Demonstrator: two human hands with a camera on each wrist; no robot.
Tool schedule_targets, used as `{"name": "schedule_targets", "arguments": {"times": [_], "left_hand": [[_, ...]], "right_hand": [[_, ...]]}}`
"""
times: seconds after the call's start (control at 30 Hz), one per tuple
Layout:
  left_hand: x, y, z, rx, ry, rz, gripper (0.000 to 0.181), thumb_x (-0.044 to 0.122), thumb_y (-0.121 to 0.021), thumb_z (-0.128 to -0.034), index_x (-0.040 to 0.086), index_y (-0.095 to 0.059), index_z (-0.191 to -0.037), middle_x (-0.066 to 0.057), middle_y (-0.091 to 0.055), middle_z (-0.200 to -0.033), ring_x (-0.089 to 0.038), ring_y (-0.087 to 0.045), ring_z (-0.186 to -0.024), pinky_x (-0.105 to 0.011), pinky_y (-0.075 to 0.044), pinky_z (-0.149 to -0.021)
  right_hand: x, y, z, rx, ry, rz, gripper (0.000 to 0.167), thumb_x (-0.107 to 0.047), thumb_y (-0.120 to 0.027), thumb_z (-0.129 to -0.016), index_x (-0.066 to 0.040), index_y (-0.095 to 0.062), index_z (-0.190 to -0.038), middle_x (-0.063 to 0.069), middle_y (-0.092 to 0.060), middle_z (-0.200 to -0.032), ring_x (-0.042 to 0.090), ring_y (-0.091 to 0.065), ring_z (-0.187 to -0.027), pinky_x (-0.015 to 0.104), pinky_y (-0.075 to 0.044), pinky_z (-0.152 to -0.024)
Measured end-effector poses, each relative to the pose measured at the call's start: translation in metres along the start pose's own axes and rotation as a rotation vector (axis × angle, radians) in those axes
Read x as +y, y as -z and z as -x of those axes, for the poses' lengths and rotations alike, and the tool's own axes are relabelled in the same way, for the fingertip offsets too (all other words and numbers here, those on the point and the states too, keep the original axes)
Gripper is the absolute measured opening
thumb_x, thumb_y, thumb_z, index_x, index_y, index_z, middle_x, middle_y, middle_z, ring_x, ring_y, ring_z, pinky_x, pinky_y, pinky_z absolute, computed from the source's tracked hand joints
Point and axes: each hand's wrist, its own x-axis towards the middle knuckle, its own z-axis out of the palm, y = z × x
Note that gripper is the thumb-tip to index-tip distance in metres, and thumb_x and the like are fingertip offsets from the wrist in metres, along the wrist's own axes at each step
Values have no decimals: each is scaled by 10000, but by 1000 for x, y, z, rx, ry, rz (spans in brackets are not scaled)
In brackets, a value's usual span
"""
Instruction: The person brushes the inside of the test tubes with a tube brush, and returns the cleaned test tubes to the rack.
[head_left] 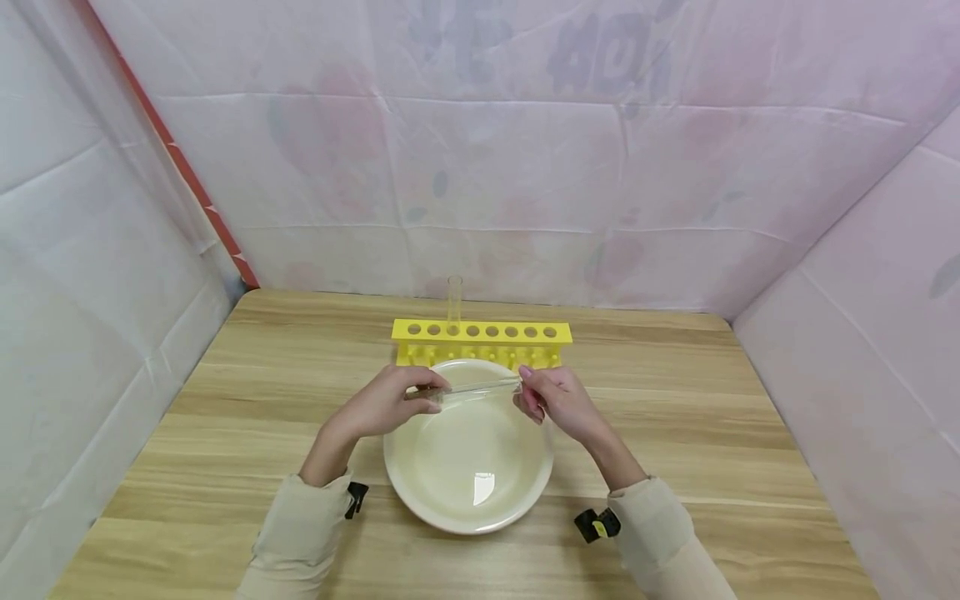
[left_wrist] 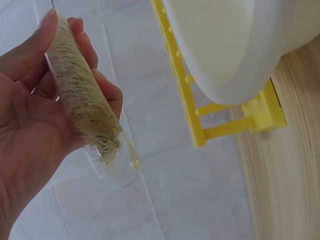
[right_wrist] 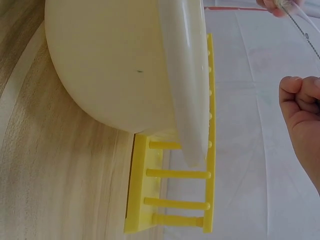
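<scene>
ONE: Opening at ten o'clock over the cream basin (head_left: pixel 467 527): grasping a clear tube (head_left: pixel 480 387) in the left hand (head_left: pixel 390 400), curling thumb and fingers round the stretch enclosing the brush (left_wrist: pixel 82 95)!

TWO: And doing what over at two o'clock?

ONE: Pinching there with the right hand (head_left: pixel 558 402), bending the fingers in at the opposite end, by the twisted wire handle (right_wrist: pixel 302 31)! Running out of the right wrist view just there, so leaving the exact point of contact hidden.

TWO: And finding the brush where, precisely?

ONE: Lying inside the tube, judging by the left wrist view; running nearly level between ten and two, just above the basin's twelve o'clock side. Pointing the pale bristle tip toward five o'clock in that wrist view, just beside a small yellowish bead (left_wrist: pixel 134 163).

TWO: Spotting anything past twelve o'clock?

ONE: Spotting a yellow rack (head_left: pixel 482 332) close behind the basin, holding one upright test tube (head_left: pixel 454 302) in the third hole from the left! Resting, along with the basin, on a wood-grain table (head_left: pixel 247 467).

TWO: And glinting inside the basin?

ONE: Catching a bright reflection near five o'clock! Showing pale sleeves (head_left: pixel 296 533) at eight and four, and hanging behind everything at twelve, faintly patterned fabric (head_left: pixel 495 183).
</scene>
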Motion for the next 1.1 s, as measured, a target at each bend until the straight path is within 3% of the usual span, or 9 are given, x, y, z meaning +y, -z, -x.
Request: {"name": "schedule_targets", "arguments": {"times": [0.2,0.47,0.6,0.73,0.97,1.1], "left_hand": [[-2,1,1,-38,7,34,199,43,-641,-837,-7,-634,-1030,-2,-622,-885,-104,-540,-790,-277,-473,-712],[1,-3,1,38,29,-58,207,17,-673,-800,-11,-648,-1003,-50,-640,-912,-159,-578,-837,-286,-490,-747],[1,-5,0,75,37,-97,207,16,-682,-788,-2,-658,-993,-73,-647,-936,-192,-594,-868,-312,-491,-763],[-2,-5,1,66,25,-76,211,21,-677,-796,-7,-653,-1004,-73,-644,-942,-186,-591,-868,-303,-493,-761],[-8,-1,5,13,7,10,213,27,-654,-819,-26,-640,-1025,-82,-645,-960,-174,-580,-865,-315,-492,-740],[-9,0,7,15,35,-18,207,41,-659,-820,-14,-648,-1019,-77,-647,-964,-187,-586,-884,-311,-489,-748]], "right_hand": [[-1,1,1,-12,2,19,516,-159,-358,-999,30,-391,-519,168,-359,-466,229,-407,-474,296,-432,-608],[-3,-3,-3,19,-138,-284,510,-104,-353,-982,-5,-287,-486,-3,-305,-398,168,-267,-350,284,-381,-523],[-4,-4,-5,66,-203,-347,499,-105,-355,-975,-62,-294,-481,-50,-317,-396,109,-276,-344,270,-375,-516],[-3,-1,-3,28,-140,-287,507,-106,-337,-989,-19,-285,-493,-15,-310,-408,153,-281,-357,292,-395,-541],[-1,9,1,-45,15,38,523,-142,-318,-1010,-2,-373,-509,139,-376,-455,212,-408,-459,287,-395,-516],[-2,13,3,-36,-14,-24,522,-136,-322,-1008,22,-350,-511,169,-345,-453,239,-376,-439,298,-401,-537]]}}
